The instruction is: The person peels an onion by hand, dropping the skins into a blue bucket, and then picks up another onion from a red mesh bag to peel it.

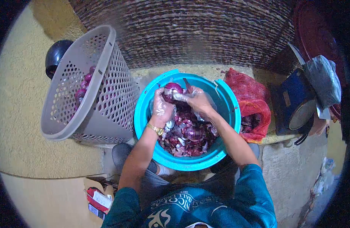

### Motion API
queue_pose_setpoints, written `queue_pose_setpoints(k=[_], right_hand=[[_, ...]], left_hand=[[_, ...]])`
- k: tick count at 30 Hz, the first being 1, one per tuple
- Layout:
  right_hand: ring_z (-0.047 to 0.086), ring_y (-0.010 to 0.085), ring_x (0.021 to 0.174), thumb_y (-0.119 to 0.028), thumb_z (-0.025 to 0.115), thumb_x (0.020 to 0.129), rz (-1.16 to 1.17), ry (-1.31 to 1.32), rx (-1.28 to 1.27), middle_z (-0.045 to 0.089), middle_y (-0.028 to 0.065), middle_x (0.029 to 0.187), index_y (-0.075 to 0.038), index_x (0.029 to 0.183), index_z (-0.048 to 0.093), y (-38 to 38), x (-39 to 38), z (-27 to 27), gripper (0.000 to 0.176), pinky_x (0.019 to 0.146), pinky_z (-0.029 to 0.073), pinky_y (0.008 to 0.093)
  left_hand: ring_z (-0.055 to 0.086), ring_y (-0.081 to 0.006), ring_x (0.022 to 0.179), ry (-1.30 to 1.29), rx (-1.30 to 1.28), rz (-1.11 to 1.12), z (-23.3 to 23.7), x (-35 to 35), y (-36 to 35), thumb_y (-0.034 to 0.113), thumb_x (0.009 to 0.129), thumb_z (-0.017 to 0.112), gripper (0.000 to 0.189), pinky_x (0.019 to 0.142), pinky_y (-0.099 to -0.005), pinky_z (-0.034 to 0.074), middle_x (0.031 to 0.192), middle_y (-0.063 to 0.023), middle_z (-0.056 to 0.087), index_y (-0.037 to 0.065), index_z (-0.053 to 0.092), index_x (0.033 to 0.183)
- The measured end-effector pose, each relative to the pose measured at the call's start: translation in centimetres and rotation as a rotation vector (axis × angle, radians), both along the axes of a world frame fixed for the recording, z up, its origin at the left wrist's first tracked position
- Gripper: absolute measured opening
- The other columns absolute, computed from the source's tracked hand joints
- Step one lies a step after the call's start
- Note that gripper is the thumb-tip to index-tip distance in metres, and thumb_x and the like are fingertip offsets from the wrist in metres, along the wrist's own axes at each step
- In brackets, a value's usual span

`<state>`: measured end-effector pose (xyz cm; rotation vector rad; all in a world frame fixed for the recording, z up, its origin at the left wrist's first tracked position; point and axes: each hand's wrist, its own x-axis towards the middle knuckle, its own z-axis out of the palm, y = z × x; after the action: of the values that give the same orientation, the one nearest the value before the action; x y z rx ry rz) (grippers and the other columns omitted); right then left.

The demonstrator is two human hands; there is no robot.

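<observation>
A red onion is held up over a turquoise tub between my two hands. My left hand, in a clear plastic glove, is closed around the onion from the left. From the right, my right hand, also gloved in clear plastic, pinches at the onion's lower side; a strip of dark skin stands up beside its fingers. Below them the tub holds a heap of loose onion skins, with another red onion lying on top.
A grey perforated basket with several red onions leans at the left, near a black rounded object. On the right are a red mesh sack and a blue weighing scale with a grey plastic-wrapped bundle.
</observation>
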<state>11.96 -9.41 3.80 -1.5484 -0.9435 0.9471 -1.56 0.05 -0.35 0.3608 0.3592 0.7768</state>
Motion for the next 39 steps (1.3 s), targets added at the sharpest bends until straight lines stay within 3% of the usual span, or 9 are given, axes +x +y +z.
queue_pose_setpoints(k=[7,9,13,17,19,23,29,32,39], right_hand=[[0.06,0.013,0.071,-0.045,0.083,0.07,-0.109,-0.11,0.193,0.069,0.007,0.081,-0.001,0.095,0.067,0.4,0.9,-2.0,0.054,0.068,0.047,0.0322],[0.064,0.0231,0.071,-0.055,0.078,0.071,-0.001,-0.41,0.039,0.069,0.013,0.08,-0.001,0.098,0.067,0.6,1.6,-1.7,0.061,0.068,0.048,0.037],[0.066,0.0359,0.079,-0.072,0.065,0.07,0.002,-0.535,-0.128,0.069,0.0186,0.085,-0.002,0.102,0.066,-0.8,1.6,3.1,0.077,0.071,0.049,0.0426],[0.066,0.0359,0.081,-0.076,0.063,0.067,-0.09,-0.581,-0.005,0.068,0.0184,0.083,-0.003,0.1,0.066,-0.1,2.4,-0.1,0.08,0.073,0.05,0.0434],[0.058,0.0234,0.059,-0.067,0.07,0.069,-0.087,-0.795,0.07,0.061,0.0117,0.063,-0.004,0.086,0.069,0.0,2.4,-0.3,0.064,0.058,0.044,0.0373],[0.06,0.0256,0.059,-0.067,0.072,0.066,-0.008,-0.758,0.029,0.062,0.0117,0.063,-0.006,0.086,0.069,-0.6,2.3,0.8,0.064,0.058,0.045,0.0386],[0.062,0.0279,0.063,-0.068,0.072,0.064,0.027,-0.757,0.003,0.063,0.0129,0.064,-0.006,0.08,0.068,-0.8,2.3,1.1,0.064,0.059,0.045,0.0402],[0.065,0.0361,0.076,-0.077,0.064,0.065,0.045,-0.738,-0.044,0.066,0.0182,0.073,-0.007,0.081,0.069,-0.8,2.2,1.5,0.072,0.068,0.05,0.0452],[0.066,0.0381,0.082,-0.078,0.046,0.078,0.099,-0.863,-0.094,0.068,0.0203,0.081,-0.013,0.087,0.073,-0.6,2.4,1.2,0.071,0.07,0.05,0.0467]], left_hand=[[0.061,-0.0237,0.097,0.245,0.051,-0.093,0.5,0.2,-0.3,0.05,0.091,0.056,0.045,0.095,-0.0516,0.045,0.101,-0.0088,0.067,0.008,0.06,0.106],[0.061,-0.0242,0.097,0.247,0.018,-0.058,-0.2,0.6,-0.1,0.048,0.091,0.056,0.043,0.095,-0.0528,0.045,0.1,-0.0086,0.067,0.008,0.06,0.107],[0.061,-0.0264,0.099,0.191,-0.128,0.03,0.8,0.9,-0.5,0.046,0.092,0.055,0.042,0.097,-0.0534,0.045,0.103,-0.0101,0.066,0.008,0.058,0.11],[0.061,-0.0286,0.102,0.176,-0.06,0.014,1.6,0.6,-0.9,0.048,0.09,0.055,0.047,0.098,-0.0526,0.045,0.107,-0.0114,0.064,0.007,0.057,0.112],[0.06,-0.0291,0.104,0.192,-0.028,-0.068,1.3,0.6,-0.8,0.054,0.089,0.055,0.054,0.099,-0.0517,0.045,0.111,-0.0124,0.063,0.007,0.056,0.116],[0.059,-0.0285,0.105,0.263,-0.073,-0.085,1.5,0.6,-0.9,0.056,0.088,0.056,0.057,0.098,-0.0506,0.045,0.111,-0.0127,0.063,0.006,0.056,0.116],[0.06,-0.027,0.104,0.272,0.005,-0.143,2.7,0.7,-1.8,0.057,0.086,0.058,0.059,0.097,-0.0492,0.046,0.112,-0.0121,0.063,0.006,0.057,0.116],[0.06,-0.0275,0.104,0.287,-0.002,-0.131,3.2,0.6,-2.1,0.057,0.087,0.058,0.06,0.097,-0.049,0.046,0.113,-0.0123,0.062,0.005,0.057,0.117],[0.061,-0.0269,0.104,0.247,0.007,-0.126,1.9,0.6,-1.4,0.056,0.086,0.06,0.06,0.099,-0.0473,0.046,0.112,-0.012,0.063,0.004,0.058,0.115]])
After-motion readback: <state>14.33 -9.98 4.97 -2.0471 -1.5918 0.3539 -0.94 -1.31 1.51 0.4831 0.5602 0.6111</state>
